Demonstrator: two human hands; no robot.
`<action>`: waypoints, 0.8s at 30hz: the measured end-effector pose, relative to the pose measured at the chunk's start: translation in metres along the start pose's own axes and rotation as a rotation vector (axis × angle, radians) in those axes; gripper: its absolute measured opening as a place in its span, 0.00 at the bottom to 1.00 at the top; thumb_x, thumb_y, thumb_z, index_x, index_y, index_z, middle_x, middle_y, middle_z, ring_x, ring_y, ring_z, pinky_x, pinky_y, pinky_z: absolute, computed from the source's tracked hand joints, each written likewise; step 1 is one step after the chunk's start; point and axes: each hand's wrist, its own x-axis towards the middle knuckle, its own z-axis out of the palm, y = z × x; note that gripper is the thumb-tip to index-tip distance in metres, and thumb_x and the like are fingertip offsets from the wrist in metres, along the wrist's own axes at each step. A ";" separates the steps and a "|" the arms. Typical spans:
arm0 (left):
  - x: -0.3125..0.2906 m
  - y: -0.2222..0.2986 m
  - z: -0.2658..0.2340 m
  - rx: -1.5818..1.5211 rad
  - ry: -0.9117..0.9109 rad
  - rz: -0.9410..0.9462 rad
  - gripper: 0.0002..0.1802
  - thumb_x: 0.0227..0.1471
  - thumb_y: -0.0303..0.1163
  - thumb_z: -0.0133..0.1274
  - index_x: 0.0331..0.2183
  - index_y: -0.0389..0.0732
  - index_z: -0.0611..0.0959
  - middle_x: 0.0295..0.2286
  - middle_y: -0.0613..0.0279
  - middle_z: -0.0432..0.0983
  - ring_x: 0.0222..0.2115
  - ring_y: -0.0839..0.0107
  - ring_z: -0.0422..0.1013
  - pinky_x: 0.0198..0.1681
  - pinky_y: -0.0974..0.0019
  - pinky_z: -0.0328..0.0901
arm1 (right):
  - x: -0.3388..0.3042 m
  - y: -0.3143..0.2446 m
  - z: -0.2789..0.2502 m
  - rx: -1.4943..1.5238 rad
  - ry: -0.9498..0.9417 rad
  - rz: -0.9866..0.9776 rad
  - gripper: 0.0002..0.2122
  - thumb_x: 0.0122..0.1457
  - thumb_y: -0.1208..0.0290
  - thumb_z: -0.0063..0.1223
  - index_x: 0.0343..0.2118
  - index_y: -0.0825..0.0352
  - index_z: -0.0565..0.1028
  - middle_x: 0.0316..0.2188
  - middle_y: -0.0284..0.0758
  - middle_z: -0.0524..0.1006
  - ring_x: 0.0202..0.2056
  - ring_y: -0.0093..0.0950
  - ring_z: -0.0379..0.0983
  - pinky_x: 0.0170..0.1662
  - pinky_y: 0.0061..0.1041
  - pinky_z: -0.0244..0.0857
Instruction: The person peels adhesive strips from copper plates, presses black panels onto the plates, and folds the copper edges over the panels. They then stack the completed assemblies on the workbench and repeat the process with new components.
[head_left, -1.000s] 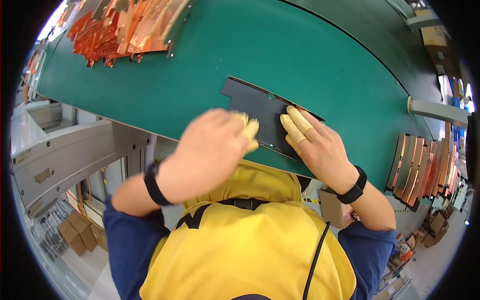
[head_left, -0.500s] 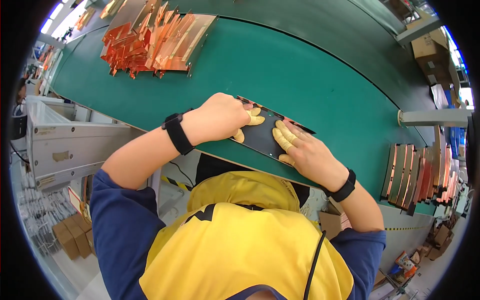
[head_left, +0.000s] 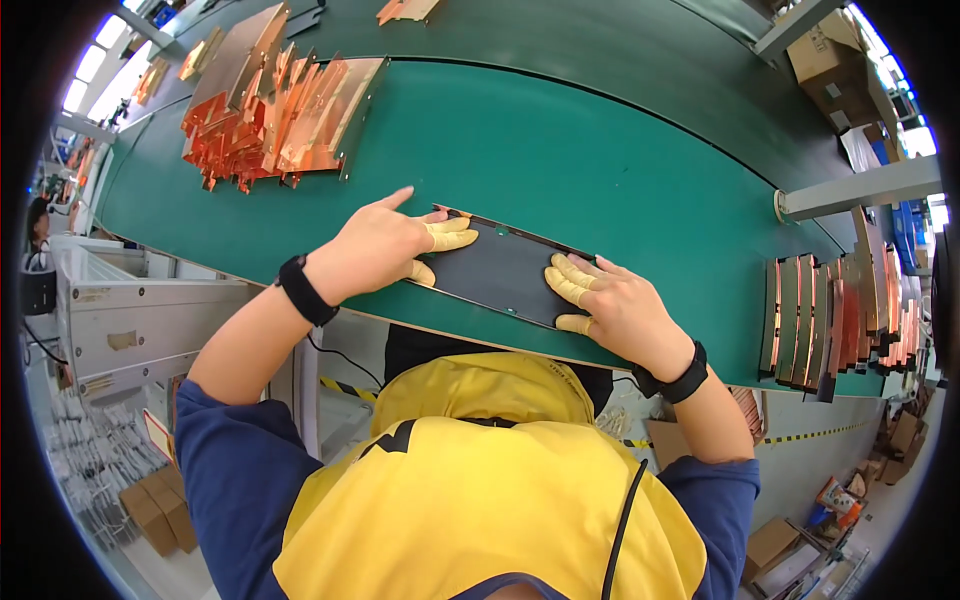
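Observation:
A long dark grey panel (head_left: 505, 272) with thin raised edges lies on the green tabletop in front of me, small holes along its rims. At its left end my left hand (head_left: 385, 248) grips it, thumb at the near edge, covered fingers over the far one, index finger raised off it. My right hand (head_left: 622, 308) holds the other end in the same way, fingers on the far side and thumb near the front rim. Pale yellow finger covers sit on several fingertips of both hands. Between the hands, the panel's flat face is uncovered.
A heap of copper-coloured bent sheet parts (head_left: 285, 120) stands at the far left of the green table (head_left: 530, 130). Upright rows of similar strips (head_left: 835, 310) stand at the right end. Behind the table runs a dark green conveyor-like surface (head_left: 600, 55), with a grey post (head_left: 855, 190) at right.
My left hand has slid leftward to the panel's end and opened out from a tighter curl, baring more of its face. The right hand stays at its end. The view has shifted slightly.

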 end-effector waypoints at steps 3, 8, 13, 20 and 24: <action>0.017 0.009 -0.017 -0.054 -0.349 -0.129 0.31 0.44 0.37 0.60 0.53 0.57 0.74 0.43 0.60 0.77 0.39 0.66 0.74 0.41 0.60 0.69 | 0.013 -0.014 -0.014 -0.021 -0.046 0.027 0.18 0.54 0.64 0.56 0.47 0.64 0.74 0.43 0.40 0.76 0.45 0.35 0.73 0.45 0.32 0.69; 0.021 0.063 -0.039 -0.377 -0.250 -0.170 0.29 0.45 0.31 0.58 0.52 0.53 0.75 0.37 0.60 0.79 0.32 0.61 0.75 0.32 0.61 0.69 | 0.030 -0.024 -0.027 0.178 -0.236 0.106 0.10 0.54 0.66 0.55 0.36 0.64 0.76 0.23 0.37 0.77 0.26 0.36 0.75 0.29 0.33 0.69; 0.015 0.059 0.010 -0.559 -0.127 -0.230 0.29 0.46 0.28 0.57 0.53 0.50 0.74 0.31 0.61 0.80 0.24 0.57 0.74 0.29 0.62 0.69 | 0.023 -0.018 -0.018 0.218 -0.357 0.078 0.13 0.53 0.62 0.57 0.39 0.61 0.78 0.17 0.39 0.75 0.20 0.38 0.73 0.25 0.36 0.66; 0.022 0.063 0.005 -0.521 -0.130 -0.251 0.31 0.45 0.28 0.58 0.54 0.48 0.73 0.32 0.58 0.80 0.27 0.58 0.75 0.32 0.62 0.69 | 0.037 -0.018 -0.025 0.141 -0.341 0.077 0.14 0.53 0.60 0.56 0.40 0.61 0.77 0.22 0.40 0.77 0.25 0.38 0.75 0.27 0.34 0.67; 0.022 0.067 -0.021 -0.553 -0.084 -0.243 0.32 0.44 0.35 0.59 0.54 0.45 0.73 0.40 0.52 0.77 0.39 0.57 0.73 0.44 0.59 0.67 | 0.015 -0.010 -0.020 0.222 -0.030 0.102 0.12 0.53 0.61 0.56 0.36 0.63 0.75 0.24 0.38 0.78 0.26 0.35 0.77 0.27 0.32 0.68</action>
